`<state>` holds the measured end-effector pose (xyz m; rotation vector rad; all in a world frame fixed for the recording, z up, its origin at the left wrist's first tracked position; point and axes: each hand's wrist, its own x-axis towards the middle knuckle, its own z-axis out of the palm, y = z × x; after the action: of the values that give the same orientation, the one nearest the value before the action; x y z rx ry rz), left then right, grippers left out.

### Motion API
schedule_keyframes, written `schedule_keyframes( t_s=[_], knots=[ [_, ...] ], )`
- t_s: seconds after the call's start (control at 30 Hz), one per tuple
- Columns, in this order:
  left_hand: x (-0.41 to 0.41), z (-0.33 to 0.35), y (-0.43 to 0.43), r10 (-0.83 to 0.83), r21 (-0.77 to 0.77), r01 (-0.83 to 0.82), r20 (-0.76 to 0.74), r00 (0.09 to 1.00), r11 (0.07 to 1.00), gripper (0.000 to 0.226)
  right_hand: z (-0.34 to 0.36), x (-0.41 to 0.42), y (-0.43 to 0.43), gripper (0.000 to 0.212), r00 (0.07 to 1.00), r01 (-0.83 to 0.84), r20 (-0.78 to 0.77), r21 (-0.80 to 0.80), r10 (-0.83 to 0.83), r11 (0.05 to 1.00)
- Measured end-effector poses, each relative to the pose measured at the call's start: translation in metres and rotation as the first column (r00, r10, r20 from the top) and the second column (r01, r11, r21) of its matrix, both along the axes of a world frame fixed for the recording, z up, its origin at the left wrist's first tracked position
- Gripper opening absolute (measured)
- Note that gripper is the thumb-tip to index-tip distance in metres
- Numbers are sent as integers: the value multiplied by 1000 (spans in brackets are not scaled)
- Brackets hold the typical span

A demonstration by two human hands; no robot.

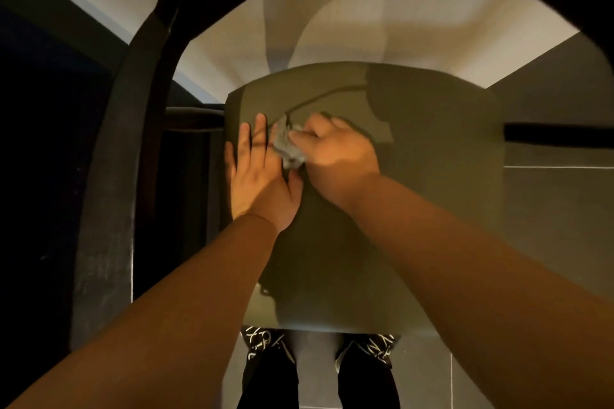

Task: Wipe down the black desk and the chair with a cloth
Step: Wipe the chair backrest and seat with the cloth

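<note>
While the left hand (257,173) lies flat and open, palm down, on the left part of the dark chair seat (432,209), the right hand (335,146) is closed around a crumpled grey cloth (287,146) and presses it against the seat just beside the left hand's fingers. Both bare forearms reach in from the bottom corners, and 2 patterned shoes (265,347) stand on the grey tiled floor (548,242) below the seat's front edge. A dark curved frame (109,176), its nature unclear, rises at the left.

Grey cloth (288,146), dark olive chair seat (415,209), black shoes (262,347) with white scribbles.
</note>
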<state>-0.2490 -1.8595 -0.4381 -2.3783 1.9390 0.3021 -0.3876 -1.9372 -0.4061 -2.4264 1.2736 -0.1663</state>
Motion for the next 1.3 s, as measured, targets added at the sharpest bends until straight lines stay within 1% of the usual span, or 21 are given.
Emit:
schedule_keyframes(
  t_s=[0.03, 0.1, 0.2, 0.27, 0.33, 0.4, 0.47, 0.53, 0.6, 0.63, 0.7, 0.77, 0.87, 0.93, 1.03, 1.07, 1.1, 1.17, 1.23, 1.27, 1.3],
  knots=[
    [0, 0, 0, 3, -5, -3, -5, 1000, 1000, 81, -4, -13, -3, 37, 1000, 1, 5, -7, -1, 1000],
    [0, 1, 0, 2, -5, -2, -3, 1000, 1000, 79, -8, -43, -21, 36, 987, 153, -45, -30, -154, 988],
    [-1, 0, 0, 14, 2, -14, 7, 1000, 1000, 77, -7, -86, -49, 37, 903, 412, -59, -162, -426, 896],
    [-2, -1, 1, 16, 4, -16, 21, 1000, 1000, 77, -6, -96, -54, 38, 839, 524, -59, -176, -541, 833],
    [-2, -2, 1, 16, -1, -16, 24, 1000, 1000, 77, -6, -84, -41, 38, 837, 535, -34, -168, -547, 828],
    [-1, -3, 1, 19, -14, -19, 15, 1000, 1000, 77, -7, -67, -19, 27, 869, 495, 52, -102, -492, 863],
    [-1, -3, 1, 15, -21, -14, 8, 1000, 1000, 77, -8, -54, 4, 21, 920, 389, 74, -46, -385, 920],
    [-1, -3, 1, 13, -23, -13, 2, 1000, 1000, 78, -8, -59, 11, 17, 967, 244, 88, -49, -239, 969],
    [-1, -3, 0, 18, -18, -18, 3, 1000, 1000, 77, -2, -78, -7, 20, 962, 268, 78, -74, -262, 961],
    [-1, -4, 0, 19, -14, -19, 10, 1000, 1000, 77, -2, -95, -21, 23, 929, 369, 76, -114, -362, 922],
    [-1, -4, 0, 17, -9, -17, 20, 1000, 1000, 77, -4, -131, -51, 26, 802, 578, -41, -197, -596, 792],
    [0, -4, 0, 19, -9, -19, 20, 1000, 1000, 77, -5, -146, -54, 25, 703, 695, -76, -139, -707, 706],
    [-1, -2, 0, 24, -4, -24, 10, 1000, 1000, 76, -11, -126, -11, 34, 795, 588, -64, -161, -603, 792],
    [-2, 0, 0, 22, 4, -22, 6, 1000, 1000, 76, -11, -109, 32, 29, 842, 533, -48, -72, -537, 843],
    [-2, 3, 0, 17, 44, -18, 19, 1000, 999, 76, -6, -99, 77, 42, 963, 266, -40, 18, -265, 964],
    [-2, 4, -1, 14, 64, -16, 27, 1000, 998, 76, -5, -105, 75, 42, 976, 215, -36, 14, -215, 976],
    [-2, 5, -2, 12, 83, -15, 33, 999, 996, 76, -4, -112, 66, 39, 971, 236, -29, 2, -236, 972],
    [-3, 8, -3, 8, 109, -12, 33, 999, 994, 75, -1, -129, 33, 38, 894, 444, -45, -45, -446, 895],
    [-3, 10, -3, 7, 113, -10, 32, 999, 994, 74, -2, -151, -2, 44, 775, 614, -107, -107, -623, 782],
    [-4, 10, -2, 5, 112, -9, 35, 999, 994, 74, 3, -157, -14, 47, 695, 703, -122, -92, -709, 705],
    [-4, 9, 0, 3, 109, -7, 39, 999, 994, 73, 5, -157, -21, 47, 651, 742, -138, -89, -746, 664]
  ],
)
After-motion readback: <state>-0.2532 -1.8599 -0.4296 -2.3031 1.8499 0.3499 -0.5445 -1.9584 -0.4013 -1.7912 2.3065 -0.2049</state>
